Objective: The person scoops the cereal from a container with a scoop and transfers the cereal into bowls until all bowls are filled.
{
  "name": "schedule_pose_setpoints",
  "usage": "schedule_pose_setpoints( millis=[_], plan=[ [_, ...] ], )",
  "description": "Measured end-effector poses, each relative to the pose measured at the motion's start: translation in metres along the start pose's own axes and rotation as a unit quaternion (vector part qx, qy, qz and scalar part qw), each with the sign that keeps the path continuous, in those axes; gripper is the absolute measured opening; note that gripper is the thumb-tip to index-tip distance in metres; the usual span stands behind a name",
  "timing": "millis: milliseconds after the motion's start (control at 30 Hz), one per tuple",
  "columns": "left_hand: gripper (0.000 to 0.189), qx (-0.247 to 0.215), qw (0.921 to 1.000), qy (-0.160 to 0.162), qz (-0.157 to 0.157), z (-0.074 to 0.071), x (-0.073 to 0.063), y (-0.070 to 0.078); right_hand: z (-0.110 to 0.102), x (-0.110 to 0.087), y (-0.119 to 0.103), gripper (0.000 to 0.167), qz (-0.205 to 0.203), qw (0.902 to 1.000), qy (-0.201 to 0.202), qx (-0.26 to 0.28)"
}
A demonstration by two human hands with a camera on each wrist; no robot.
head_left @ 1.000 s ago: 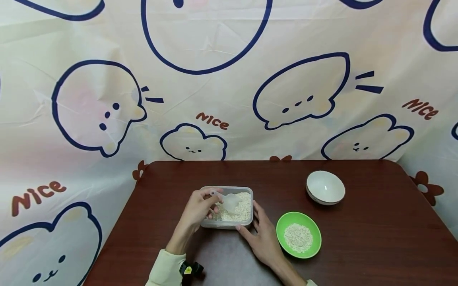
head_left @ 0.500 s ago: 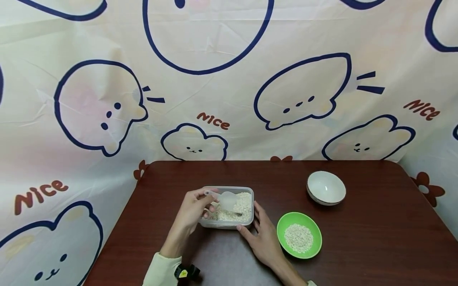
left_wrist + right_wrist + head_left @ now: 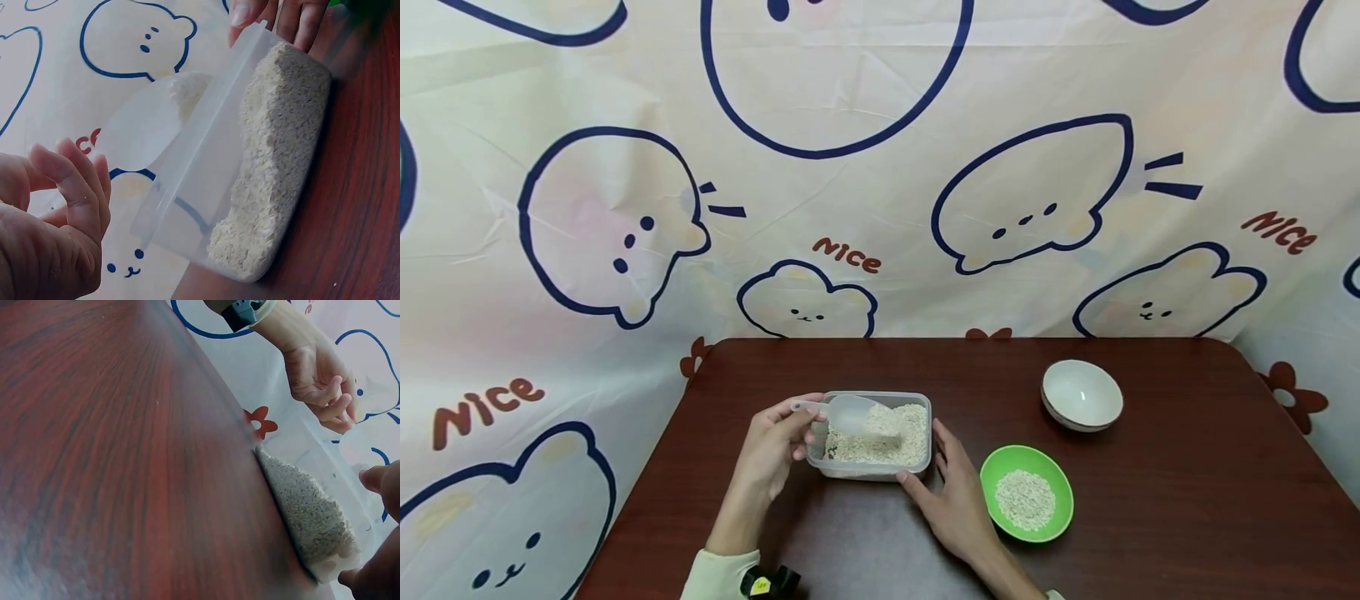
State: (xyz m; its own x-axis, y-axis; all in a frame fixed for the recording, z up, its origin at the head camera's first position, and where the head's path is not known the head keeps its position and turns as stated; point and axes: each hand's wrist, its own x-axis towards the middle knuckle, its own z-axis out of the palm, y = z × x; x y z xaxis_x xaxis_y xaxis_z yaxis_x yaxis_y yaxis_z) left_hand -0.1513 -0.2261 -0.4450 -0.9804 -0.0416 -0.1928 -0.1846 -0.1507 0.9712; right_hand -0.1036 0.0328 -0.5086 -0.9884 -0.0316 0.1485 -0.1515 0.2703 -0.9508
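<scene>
My left hand (image 3: 765, 454) pinches the handle of a translucent white scoop (image 3: 847, 413), whose bowl lies over the left half of a clear plastic container (image 3: 872, 472). Pale flakes, like rolled oats, fill the front of the scoop; the left wrist view shows its bowl (image 3: 140, 128) above the container's rim. More oats (image 3: 275, 131) are heaped inside the container, unevenly piled against its walls. At the container's right end, my right hand (image 3: 952, 500) holds the near corner, thumb at the front wall and fingers along the side.
A green bowl (image 3: 1062, 490) with a layer of oats stands just right of my right hand. Behind it, farther right, is a white bowl (image 3: 1082, 392). The dark wooden table (image 3: 1187, 500) meets a printed cloth backdrop (image 3: 910, 300) at its far edge.
My left hand has drawn the scoop leftward and levelled it out of the oats, and flakes now show in its bowl. The right hand has stayed at the container.
</scene>
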Motion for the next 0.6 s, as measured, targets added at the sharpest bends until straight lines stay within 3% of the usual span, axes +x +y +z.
schedule_pose_setpoints(
  millis=[300, 600],
  plan=[
    [0.018, -0.024, 0.9994, 0.020, 0.015, -0.008, -0.006, 0.008, -0.003, -0.005, -0.012, 0.089, -0.001, 0.9999, 0.005, -0.016],
    [0.017, -0.048, 0.9983, -0.014, 0.028, 0.000, -0.010, 0.013, -0.018, -0.014, -0.031, 0.090, -0.026, 0.9993, 0.011, -0.023]
  ],
)
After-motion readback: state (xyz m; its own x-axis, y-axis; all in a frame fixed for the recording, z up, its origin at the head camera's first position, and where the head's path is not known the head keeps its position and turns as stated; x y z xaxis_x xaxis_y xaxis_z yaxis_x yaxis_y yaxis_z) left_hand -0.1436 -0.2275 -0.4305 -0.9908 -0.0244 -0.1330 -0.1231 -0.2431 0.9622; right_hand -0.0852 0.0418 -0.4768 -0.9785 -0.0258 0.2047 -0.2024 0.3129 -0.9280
